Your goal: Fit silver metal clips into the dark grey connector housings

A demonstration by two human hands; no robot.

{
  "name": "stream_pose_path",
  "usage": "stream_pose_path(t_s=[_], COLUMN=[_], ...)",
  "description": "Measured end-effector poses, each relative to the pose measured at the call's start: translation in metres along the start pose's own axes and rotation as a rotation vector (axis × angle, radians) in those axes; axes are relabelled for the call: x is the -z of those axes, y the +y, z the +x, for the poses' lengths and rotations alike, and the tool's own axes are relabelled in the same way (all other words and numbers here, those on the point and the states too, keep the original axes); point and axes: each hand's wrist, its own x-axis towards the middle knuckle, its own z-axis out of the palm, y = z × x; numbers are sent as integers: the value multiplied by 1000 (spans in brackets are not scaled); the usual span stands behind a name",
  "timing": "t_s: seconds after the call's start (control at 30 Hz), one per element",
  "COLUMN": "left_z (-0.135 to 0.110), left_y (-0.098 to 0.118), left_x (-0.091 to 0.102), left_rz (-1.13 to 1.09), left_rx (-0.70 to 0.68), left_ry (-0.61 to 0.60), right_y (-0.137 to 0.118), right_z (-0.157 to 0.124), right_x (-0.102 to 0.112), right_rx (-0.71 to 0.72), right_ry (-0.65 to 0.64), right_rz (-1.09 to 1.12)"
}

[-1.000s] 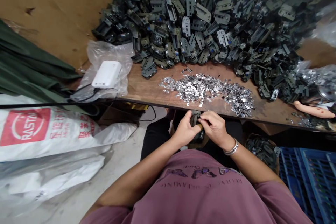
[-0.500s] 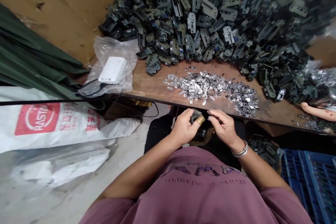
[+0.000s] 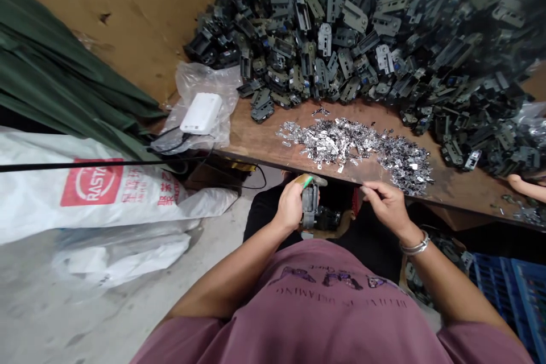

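Observation:
My left hand [image 3: 291,205] is closed round a dark grey plastic part [image 3: 309,205], held upright below the edge of the wooden table [image 3: 251,139]. My right hand [image 3: 386,203] has come off the part and sits at the table's front edge, fingers curled with the tips pinched together. What they hold, if anything, is too small to see. Just beyond that hand lies a heap of small shiny metal clips [image 3: 354,145]. A large pile of dark plastic parts [image 3: 367,28] covers the back of the table.
A white box on a clear plastic bag [image 3: 201,114] lies at the table's left end, with a black cable. White sacks with red print [image 3: 94,187] and green fabric [image 3: 55,68] are on the left. A blue crate [image 3: 518,290] stands at lower right. Another person's hand [image 3: 524,186] rests at the right edge.
My hands have separated: the right hand left the part and moved right to the table edge, while the left hand turned the part upright. The view shifted left.

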Motion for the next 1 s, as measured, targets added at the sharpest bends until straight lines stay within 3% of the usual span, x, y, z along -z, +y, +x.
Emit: stream_pose_path(t_s=[0.1, 0.2, 0.33, 0.4, 0.53, 0.67, 0.77, 0.87, 1.0], left_z=[1, 9, 33, 46, 59, 56, 51, 46, 38], left_y=[2, 0, -27, -45, -66, -67, -66, -67, -59], left_x=[0, 3, 12, 15, 15, 5, -2, -6, -11], left_rz=[43, 350, 710, 807, 862, 885, 850, 734, 527], left_rx=[-8, -54, -75, -70, -146, -224, -209, -93, -38], left_ry=[-87, -255, -403, -351, -218, -167, -261, -414, -447], right_y=[27, 58, 93, 103, 114, 124, 131, 133, 126], right_z=[18, 45, 89, 109, 145, 170, 179, 179, 159], right_x=[26, 60, 103, 116, 119, 109, 106, 113, 126], right_rx=[-91, -164, -270, -322, -481, -623, -678, -694, -630], right_ry=[112, 234, 304, 299, 247, 221, 232, 256, 281], right_rz=[-77, -233, -608, -781, -907, -902, -850, -781, -744])
